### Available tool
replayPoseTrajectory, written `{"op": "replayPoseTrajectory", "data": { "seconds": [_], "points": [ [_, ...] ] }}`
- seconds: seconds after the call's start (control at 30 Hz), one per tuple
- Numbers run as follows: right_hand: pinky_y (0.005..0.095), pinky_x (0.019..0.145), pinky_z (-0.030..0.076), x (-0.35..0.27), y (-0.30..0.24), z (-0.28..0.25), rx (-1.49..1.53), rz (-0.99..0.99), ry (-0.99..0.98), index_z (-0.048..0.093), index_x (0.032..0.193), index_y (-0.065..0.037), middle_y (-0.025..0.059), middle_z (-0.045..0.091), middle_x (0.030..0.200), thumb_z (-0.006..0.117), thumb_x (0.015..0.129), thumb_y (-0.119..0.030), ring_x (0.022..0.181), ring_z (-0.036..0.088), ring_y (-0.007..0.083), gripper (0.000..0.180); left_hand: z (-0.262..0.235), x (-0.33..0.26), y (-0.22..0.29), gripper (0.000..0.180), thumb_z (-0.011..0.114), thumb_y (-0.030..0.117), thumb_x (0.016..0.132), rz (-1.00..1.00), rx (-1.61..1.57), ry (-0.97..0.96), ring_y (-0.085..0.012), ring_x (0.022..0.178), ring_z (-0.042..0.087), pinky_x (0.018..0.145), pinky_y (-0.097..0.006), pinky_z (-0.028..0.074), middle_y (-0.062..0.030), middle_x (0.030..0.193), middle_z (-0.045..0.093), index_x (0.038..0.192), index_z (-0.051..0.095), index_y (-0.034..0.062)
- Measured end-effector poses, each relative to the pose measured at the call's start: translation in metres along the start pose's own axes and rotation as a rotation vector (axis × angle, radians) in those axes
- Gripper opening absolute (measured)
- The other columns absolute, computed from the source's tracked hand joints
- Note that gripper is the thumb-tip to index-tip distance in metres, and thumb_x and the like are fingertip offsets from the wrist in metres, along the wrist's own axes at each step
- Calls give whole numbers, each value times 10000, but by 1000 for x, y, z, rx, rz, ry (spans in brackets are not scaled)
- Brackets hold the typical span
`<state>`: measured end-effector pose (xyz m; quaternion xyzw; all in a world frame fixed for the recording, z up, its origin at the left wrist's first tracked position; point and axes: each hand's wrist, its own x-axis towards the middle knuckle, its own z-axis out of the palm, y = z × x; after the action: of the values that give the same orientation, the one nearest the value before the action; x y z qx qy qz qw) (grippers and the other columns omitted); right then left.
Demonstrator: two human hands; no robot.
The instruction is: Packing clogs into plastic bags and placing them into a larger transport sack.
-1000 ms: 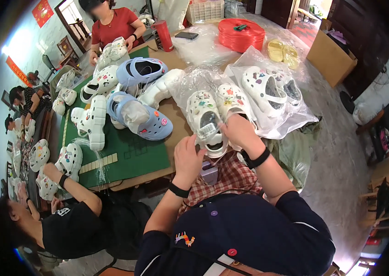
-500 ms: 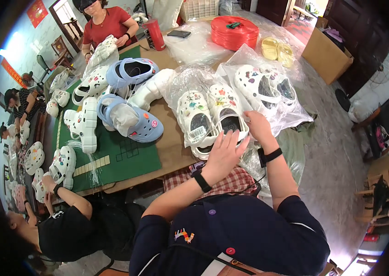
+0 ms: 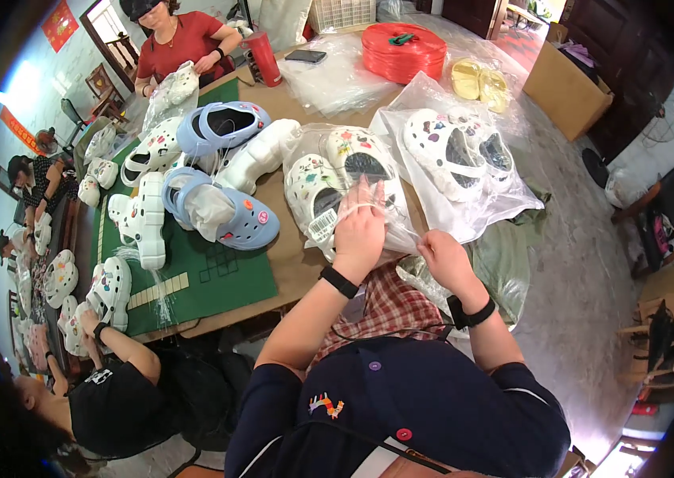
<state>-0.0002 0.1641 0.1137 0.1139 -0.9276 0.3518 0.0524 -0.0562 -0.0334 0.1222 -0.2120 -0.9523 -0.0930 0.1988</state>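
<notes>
A clear plastic bag holds two white clogs.

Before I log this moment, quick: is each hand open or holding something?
Left hand: open, on the bagged shoes.
Right hand: closed, pinching the bag.

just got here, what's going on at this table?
The person's left hand lies flat on a clear bag around decorated white clogs, while the right hand pinches the bag's near edge. Another bagged white pair lies to the right; unbagged blue clogs lie to the left. Across the table, a person in red handles more white shoes.
</notes>
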Motion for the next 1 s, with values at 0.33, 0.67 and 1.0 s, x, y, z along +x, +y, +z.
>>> {"op": "replayPoseTrajectory", "data": {
  "seconds": [0.33,0.67,1.0],
  "points": [
    [373,694,513,-15,-18,17,247,-28,362,589,1071,-40,140,627,923,694,808,-107,807,633,310,292,-70,-86,-26,530,775,221,715,164,-445,-59,-331,1101,535,885,-413,460,-172,1216,523,1168,566,43],
    [379,584,496,0,-73,82,-111,-178,-67,545,1249,-109,70,651,783,718,797,-246,713,652,254,504,-4,-102,-78,267,653,116,840,-380,-523,121,-370,927,589,779,-425,478,-162,994,596,1080,572,31],
    [423,626,505,20,-61,76,-262,-126,55,599,972,-81,104,650,814,701,784,-314,751,643,319,316,-19,-122,-49,169,580,23,817,-215,-618,212,-382,794,595,677,-443,485,-174,821,584,985,594,27]
  ]
}}
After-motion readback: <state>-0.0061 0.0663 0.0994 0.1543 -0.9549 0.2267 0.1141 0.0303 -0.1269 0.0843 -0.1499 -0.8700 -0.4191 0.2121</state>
